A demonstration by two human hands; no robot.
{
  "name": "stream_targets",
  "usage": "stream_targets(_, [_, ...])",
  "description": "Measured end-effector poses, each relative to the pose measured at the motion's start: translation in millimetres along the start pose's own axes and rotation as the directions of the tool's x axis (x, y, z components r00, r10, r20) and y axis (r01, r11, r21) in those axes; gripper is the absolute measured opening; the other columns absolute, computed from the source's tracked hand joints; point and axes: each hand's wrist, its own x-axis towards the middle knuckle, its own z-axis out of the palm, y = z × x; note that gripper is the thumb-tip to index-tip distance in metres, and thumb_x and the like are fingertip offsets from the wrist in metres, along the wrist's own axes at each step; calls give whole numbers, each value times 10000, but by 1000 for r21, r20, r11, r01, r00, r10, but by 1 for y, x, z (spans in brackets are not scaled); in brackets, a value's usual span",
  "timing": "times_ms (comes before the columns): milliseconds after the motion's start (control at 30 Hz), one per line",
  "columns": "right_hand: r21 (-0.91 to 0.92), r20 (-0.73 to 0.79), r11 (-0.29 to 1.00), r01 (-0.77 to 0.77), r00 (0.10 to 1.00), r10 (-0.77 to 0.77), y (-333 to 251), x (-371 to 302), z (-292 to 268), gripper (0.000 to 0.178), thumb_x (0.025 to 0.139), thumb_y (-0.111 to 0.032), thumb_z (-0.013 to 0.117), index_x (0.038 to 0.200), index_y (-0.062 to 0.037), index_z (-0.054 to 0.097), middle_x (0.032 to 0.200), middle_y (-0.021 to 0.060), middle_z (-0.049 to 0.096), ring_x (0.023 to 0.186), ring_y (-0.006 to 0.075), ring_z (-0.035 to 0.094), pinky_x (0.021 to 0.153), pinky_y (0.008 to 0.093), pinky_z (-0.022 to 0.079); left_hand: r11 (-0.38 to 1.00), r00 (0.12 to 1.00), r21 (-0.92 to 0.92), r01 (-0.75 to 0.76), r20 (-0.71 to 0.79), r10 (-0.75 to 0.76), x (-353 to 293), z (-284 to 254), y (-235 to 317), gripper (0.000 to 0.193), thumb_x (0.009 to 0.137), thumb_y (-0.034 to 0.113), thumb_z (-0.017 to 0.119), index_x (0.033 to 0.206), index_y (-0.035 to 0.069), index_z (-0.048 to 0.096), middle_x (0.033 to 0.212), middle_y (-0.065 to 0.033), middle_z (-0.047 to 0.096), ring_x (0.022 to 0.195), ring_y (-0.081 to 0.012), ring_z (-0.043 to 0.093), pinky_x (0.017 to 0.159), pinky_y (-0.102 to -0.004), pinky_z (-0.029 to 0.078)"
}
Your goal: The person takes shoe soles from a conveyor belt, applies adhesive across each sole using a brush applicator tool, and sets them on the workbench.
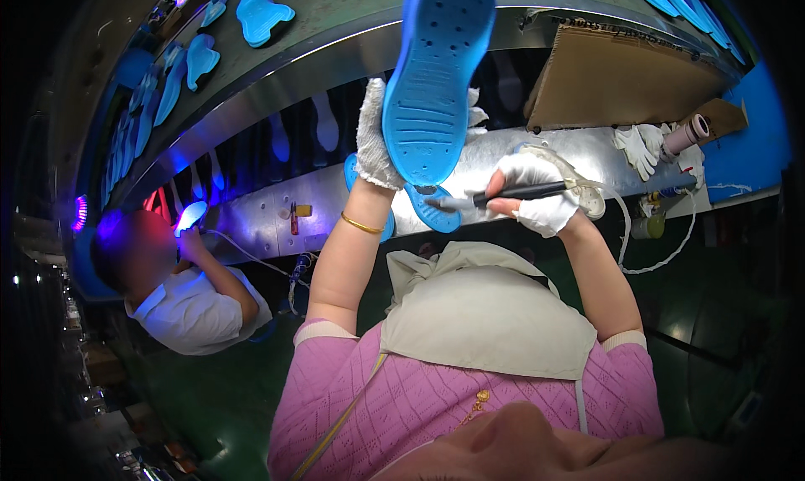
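My left hand (375, 141), in a white knit glove, grips a bright blue shoe sole (429, 104) and holds it upright above the bench. Ridges and small holes mark the sole's face. A brush (520, 192) with a black handle and greyish tip is pinched in my right hand (537, 197), whose glove leaves fingertips bare. The brush points left, just below the held sole's lower end. Behind its tip lies another blue sole (440, 217) on the metal bench, partly hidden. Beside my right hand is a whitish, sole-shaped piece (589, 197), partly covered by that hand.
Several blue soles (201, 60) lie on the green conveyor (348, 15) beyond the bench (251, 221). A cardboard sheet (612, 78) leans at right, near white gloves (639, 148) and a pinkish tube (688, 135). At left, a co-worker (201, 305) holds a lit sole.
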Motion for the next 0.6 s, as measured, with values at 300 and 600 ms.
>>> stream_targets(300, [-497, 110, 658, 566, 793, -599, -3, 32, 9, 201, 631, 21, 684, 800, -71, 627, 871, 103, 642, 849, 262, 638, 779, 343, 506, 957, 953, 143, 253, -210, -220, 19, 5, 9, 640, 954, 510, 413, 1306, -22, 477, 1203, -274, 565, 1066, -384, 606, 894, -448, 533])
stream_targets(600, [-338, 159, 931, 137, 983, -87, -26, 37, -11, 96, 703, 52, 680, 729, -33, 643, 797, 73, 674, 827, 174, 660, 750, 301, 522, 840, 833, 313, 444, -490, -258, 24, 8, 11, 362, 900, 361, 622, 1003, 16, 655, 892, -122, 689, 725, -185, 679, 665, -302, 583])
